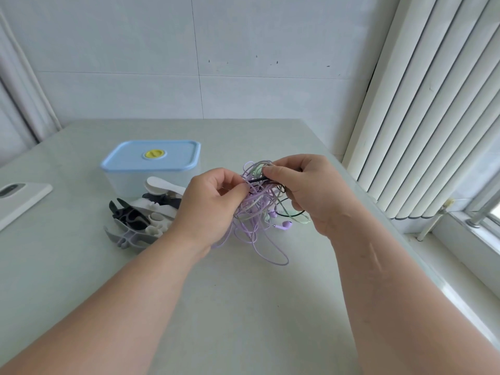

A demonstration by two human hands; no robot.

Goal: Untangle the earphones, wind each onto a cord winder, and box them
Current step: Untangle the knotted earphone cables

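Table [243, 315]: broad, smooth, pale grey-green top with a matte finish.

Vertical blinds [433, 104]: long white slats, rounded in section, hung at the right by the window sill.

Box [130, 182]: rectangular, translucent plastic walls, rounded corners, standing at the table's far left-centre. Closed with a light-blue lid [173, 152] bearing 1 round yellow plug [155, 154].

Flat white device [24, 201]: smooth slab with rounded corners, at the left edge, well apart from the box.

Cord winders [140, 215]: loose heap of flat, bone-shaped plastic pieces in white, black and grey, just in front of the box.

Tangle of earphones [257, 212]: thin, glossy lilac, pale-green and black cords knotted together, held above the table centre between both hands, long lilac loops drooping below.

Left hand [211, 207]: fingers curled, pinching lilac strands at the tangle's left side.

Right hand [305, 190]: fingertips pinching a short black cord end at the tangle's top.

Earbud [285, 226]: small, rounded, lilac, dangling low in the knot.
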